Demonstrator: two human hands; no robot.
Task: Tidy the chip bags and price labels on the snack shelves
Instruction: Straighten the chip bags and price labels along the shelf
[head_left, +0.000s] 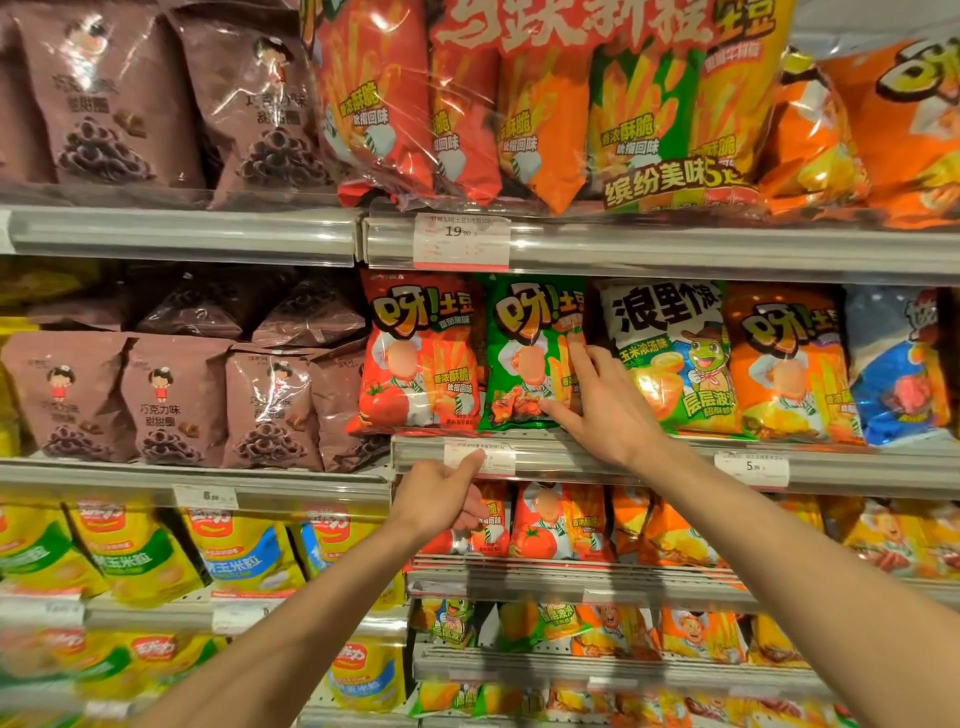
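Snack shelves (675, 249) fully stocked, bags packed side by side, little free room between fronts. Green chip bag (530, 358) upright on middle shelf, between red bag (421, 353) and white bag (665, 358), touching both. Likely light, soft, crinkly, slippery film; contents fragile; best taken by side seams, not squeezed. Right hand (597, 405) spread flat against green bag's front, gripping nothing. Left hand (441, 499) loosely curled, thumb pressing price label (478, 457) in the rail (623, 457) beneath. Rail lip projecting; clearance above bags slight.
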